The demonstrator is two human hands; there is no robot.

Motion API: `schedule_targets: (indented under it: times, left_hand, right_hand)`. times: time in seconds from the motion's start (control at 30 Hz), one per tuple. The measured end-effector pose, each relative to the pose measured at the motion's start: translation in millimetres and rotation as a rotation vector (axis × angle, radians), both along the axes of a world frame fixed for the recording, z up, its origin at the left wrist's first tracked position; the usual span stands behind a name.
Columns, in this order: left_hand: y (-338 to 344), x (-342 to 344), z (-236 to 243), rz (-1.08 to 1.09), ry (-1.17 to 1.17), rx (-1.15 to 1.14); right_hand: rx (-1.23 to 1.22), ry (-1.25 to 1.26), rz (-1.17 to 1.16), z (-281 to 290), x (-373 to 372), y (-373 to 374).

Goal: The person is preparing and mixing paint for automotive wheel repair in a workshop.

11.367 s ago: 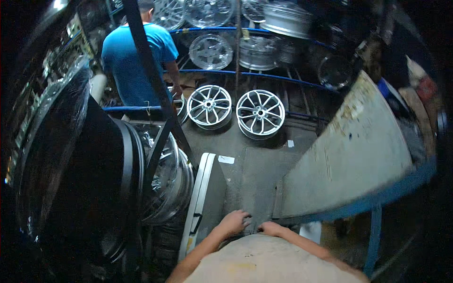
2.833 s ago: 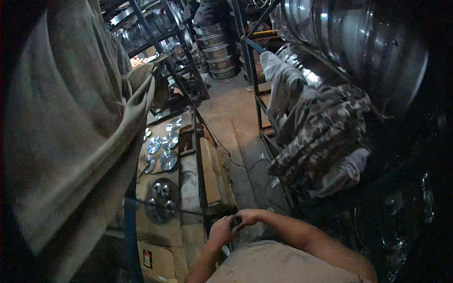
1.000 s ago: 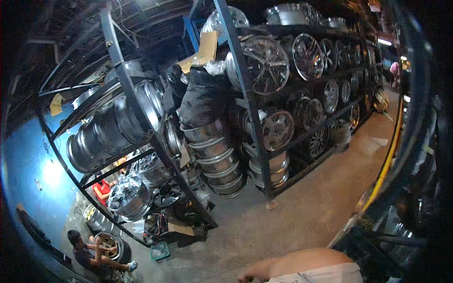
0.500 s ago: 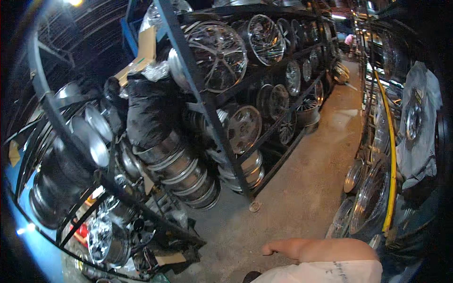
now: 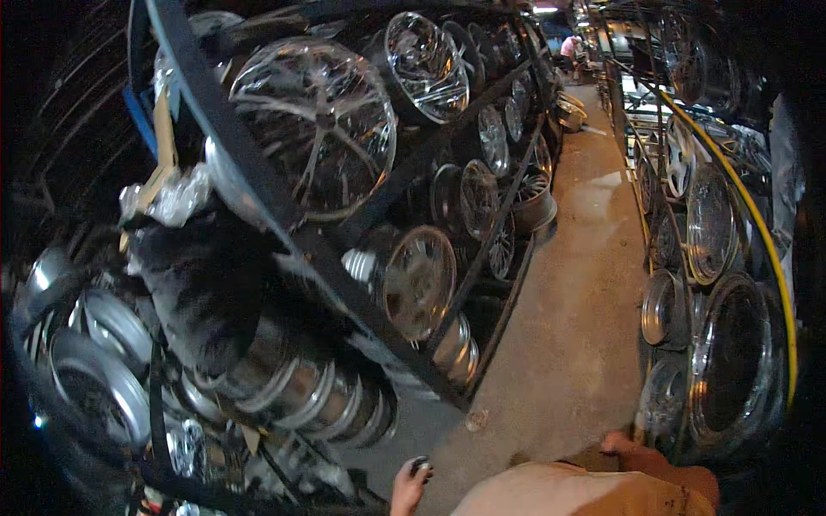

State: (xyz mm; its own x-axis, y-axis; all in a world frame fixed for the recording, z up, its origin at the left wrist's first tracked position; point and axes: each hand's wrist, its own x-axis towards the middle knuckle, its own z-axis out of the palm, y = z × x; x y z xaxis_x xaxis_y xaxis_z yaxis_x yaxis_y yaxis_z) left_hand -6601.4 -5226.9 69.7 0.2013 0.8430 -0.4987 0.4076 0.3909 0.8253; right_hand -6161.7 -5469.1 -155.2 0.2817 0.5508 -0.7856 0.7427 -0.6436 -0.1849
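Observation:
My left hand (image 5: 409, 483) shows at the lower edge, closed around a small dark object (image 5: 421, 467) with a pale edge; its kind is too small to make out. To the right, my bent arm reaches out past my light shirt, and my right hand (image 5: 617, 443) hangs over the brown floor. Its fingers are too blurred to show whether they are open or closed. Nearest to that hand are a silvery wheel rim (image 5: 662, 397) and a large film-wrapped rim (image 5: 731, 361), both on the right side of the aisle.
A dark metal rack (image 5: 370, 322) with several wrapped rims lines the left side. Before it leans a stack of rims (image 5: 314, 396) topped by black wrapping. A yellow bar (image 5: 757, 202) curves along the right. The aisle floor (image 5: 564, 284) runs toward a distant person (image 5: 570, 47).
My view has swung and moved forward along the aisle. The left hand with its small dark object has come into sight, and my right arm has shifted right.

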Motion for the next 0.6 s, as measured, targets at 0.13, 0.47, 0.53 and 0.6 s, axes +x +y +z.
schedule_targets:
  times: [0.13,0.47,0.53,0.6]
  left_hand:
    - [95.7,102.1,22.9,-0.445,-0.147,0.057]
    - [231.5,407.6,59.1,-1.130,-0.427,0.235]
    - [240.7,438.5,62.0,-1.134,-0.546,0.085]
    - [262.2,468.3,58.0,-1.364,-0.541,0.478]
  right_hand:
    - [0.024,-0.020,-0.191,8.1,23.0,43.7]
    - [0.564,-0.024,-0.629,-11.2,306.9,289.1]
    - [0.691,-0.013,-0.663,-19.2,358.3,367.4]
    - [0.628,0.059,-0.476,-25.6,385.7,441.6]
